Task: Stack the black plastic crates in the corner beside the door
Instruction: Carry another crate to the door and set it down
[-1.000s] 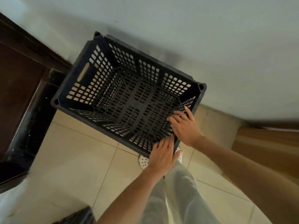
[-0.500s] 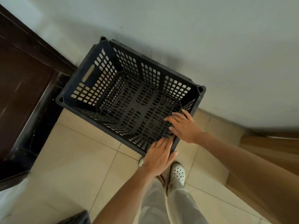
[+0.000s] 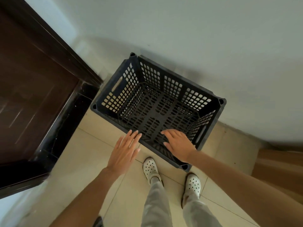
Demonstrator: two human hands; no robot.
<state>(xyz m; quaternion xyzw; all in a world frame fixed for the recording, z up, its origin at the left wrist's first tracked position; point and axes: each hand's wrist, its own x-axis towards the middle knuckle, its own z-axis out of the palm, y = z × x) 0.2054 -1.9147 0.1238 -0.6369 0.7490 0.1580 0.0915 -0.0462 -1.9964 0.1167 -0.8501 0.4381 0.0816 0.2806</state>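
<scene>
crate (image 3: 157, 108) centre frame on floor (image 3: 78, 161), against wall (image 3: 196, 38) behind it, door (image 3: 32, 87) at its left; both hands (image 3: 124, 153) at crate's lower edge, feet (image 3: 150, 167) below

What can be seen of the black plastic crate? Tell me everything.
The black plastic crate is rectangular, open-topped and empty, with perforated lattice walls and floor, a slot handle in each short end and a socket at each rim corner. It sits upright and level in the corner, between the white wall and the dark door frame. The left hand, open, meets its near rim; the right hand, fingers spread, lies over that rim.
</scene>
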